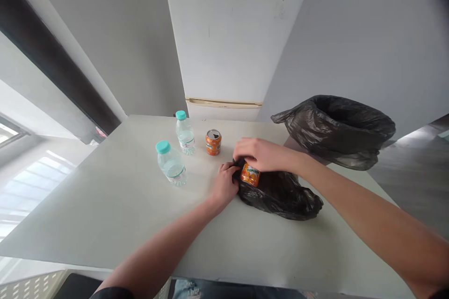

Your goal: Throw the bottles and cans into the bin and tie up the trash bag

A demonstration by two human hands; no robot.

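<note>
While the left hand (226,183) pinches the bag (277,200) and the right hand (258,153) grips the can (249,175), loose folds (308,201) could snag it

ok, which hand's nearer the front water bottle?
Left. Left hand is right of the front water bottle, holding the nearer black bag; right hand farther right, at the orange can partly in it.

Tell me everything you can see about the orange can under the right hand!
The can is orange and shiny, like metal, with dark lettering that seems upside down. It appears to lean slightly at the opening of the black bag on the table. The right hand holds it from above, covering its upper end, so I can't tell whether it's open. Its lower end meets the bag's crinkly plastic.
</note>
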